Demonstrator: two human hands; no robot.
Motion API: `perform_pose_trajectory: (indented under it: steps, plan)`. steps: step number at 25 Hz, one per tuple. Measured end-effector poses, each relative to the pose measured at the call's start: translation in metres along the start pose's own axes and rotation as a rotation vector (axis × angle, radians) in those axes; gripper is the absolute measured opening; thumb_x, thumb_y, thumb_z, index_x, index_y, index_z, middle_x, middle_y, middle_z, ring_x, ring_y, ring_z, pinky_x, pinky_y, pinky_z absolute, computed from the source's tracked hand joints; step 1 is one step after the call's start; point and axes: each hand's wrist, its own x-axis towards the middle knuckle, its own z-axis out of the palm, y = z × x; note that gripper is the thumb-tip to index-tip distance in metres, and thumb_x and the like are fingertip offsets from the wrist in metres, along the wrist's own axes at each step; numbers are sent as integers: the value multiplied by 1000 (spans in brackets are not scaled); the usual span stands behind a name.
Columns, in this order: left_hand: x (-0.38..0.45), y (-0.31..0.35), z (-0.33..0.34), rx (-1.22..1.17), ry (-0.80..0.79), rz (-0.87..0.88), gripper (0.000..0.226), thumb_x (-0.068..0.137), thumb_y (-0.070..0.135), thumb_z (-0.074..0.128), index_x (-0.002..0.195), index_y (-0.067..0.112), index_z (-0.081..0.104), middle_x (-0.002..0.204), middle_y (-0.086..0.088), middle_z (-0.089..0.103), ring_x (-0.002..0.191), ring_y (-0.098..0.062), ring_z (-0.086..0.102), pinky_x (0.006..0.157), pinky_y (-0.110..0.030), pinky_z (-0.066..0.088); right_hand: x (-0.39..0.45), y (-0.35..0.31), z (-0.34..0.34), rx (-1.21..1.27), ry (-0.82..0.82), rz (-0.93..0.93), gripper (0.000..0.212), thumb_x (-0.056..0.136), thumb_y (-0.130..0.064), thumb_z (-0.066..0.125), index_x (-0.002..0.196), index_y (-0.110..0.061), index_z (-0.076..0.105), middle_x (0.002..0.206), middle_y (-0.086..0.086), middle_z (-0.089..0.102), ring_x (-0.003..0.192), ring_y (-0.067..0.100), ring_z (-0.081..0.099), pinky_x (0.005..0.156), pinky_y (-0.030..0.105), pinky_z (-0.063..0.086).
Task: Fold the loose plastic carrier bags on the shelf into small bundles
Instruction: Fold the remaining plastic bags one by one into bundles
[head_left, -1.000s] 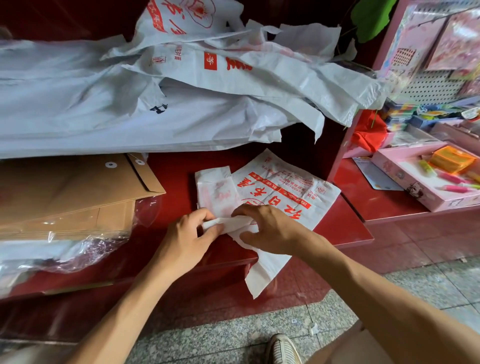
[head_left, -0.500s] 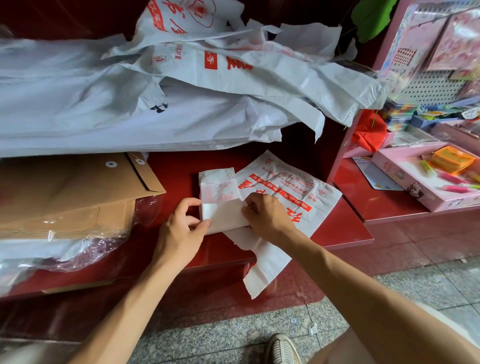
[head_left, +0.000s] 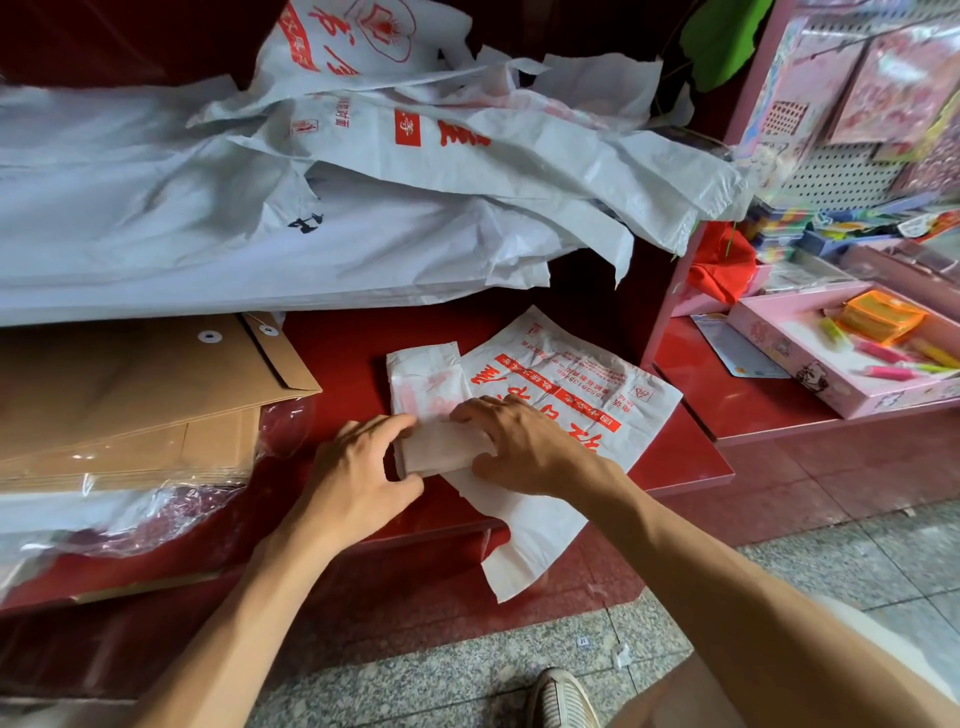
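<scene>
A white carrier bag folded into a narrow strip (head_left: 423, 379) lies on the red shelf (head_left: 343, 364), its near end doubled into a small thick fold (head_left: 441, 447). My left hand (head_left: 358, 478) pinches the fold's left edge between thumb and fingers. My right hand (head_left: 519, 447) grips its right side, fingers over the top, thumb at the near edge. Beneath and to the right lies a flat white bag with red print (head_left: 571, 395), one handle hanging over the shelf's front edge. A big heap of loose white bags (head_left: 363, 208) fills the back of the shelf.
Brown envelopes (head_left: 130, 389) in clear plastic wrap lie at the left of the shelf. A pink tray of stationery (head_left: 852, 358) stands on the lower red shelf to the right. Grey speckled floor and a shoe (head_left: 561, 696) are below.
The fold has been rolled further along the strip away from me, so the bundle is thicker. Both hands moved up with it and now hold its two sides.
</scene>
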Motion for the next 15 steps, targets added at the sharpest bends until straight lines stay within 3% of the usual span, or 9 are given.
perform_pose_trajectory:
  steps: [2, 6, 10, 12, 15]
  plan:
    - [-2, 0, -2, -59, -9, -14, 64, 74, 36, 62, 136, 29, 52, 131, 14, 55, 119, -16, 48, 104, -40, 39, 0, -1, -1, 39, -30, 6, 59, 79, -23, 63, 136, -24, 44, 129, -1, 54, 111, 20, 44, 90, 36, 43]
    - [-2, -4, -3, -114, -18, -13, 65, 67, 40, 57, 132, 30, 56, 124, 19, 54, 118, -11, 48, 102, -35, 40, 1, 0, 0, 61, 55, -9, 47, 83, -20, 62, 129, -19, 54, 120, 1, 62, 101, 22, 57, 78, 30, 44]
    - [0, -5, 5, -143, 90, 0, 27, 84, 28, 70, 110, 23, 68, 102, 17, 59, 101, -11, 55, 82, -24, 40, -1, -4, 1, 160, 231, -72, 26, 98, -19, 48, 117, -9, 63, 102, 9, 70, 86, 28, 64, 74, 36, 49]
    - [1, -5, 6, -210, 146, -61, 5, 91, 27, 65, 92, 24, 69, 84, 13, 62, 82, -10, 58, 66, -23, 40, -4, -7, -2, 245, 221, -21, 28, 102, -25, 45, 122, -11, 59, 108, 9, 68, 90, 27, 64, 75, 38, 51]
    - [3, -2, 6, -311, 193, -129, 8, 92, 29, 62, 90, 22, 63, 80, 10, 70, 71, -11, 62, 60, -25, 43, -4, -7, -6, 432, 115, 137, 39, 98, -26, 53, 135, -19, 46, 119, 9, 60, 99, 25, 62, 80, 31, 51]
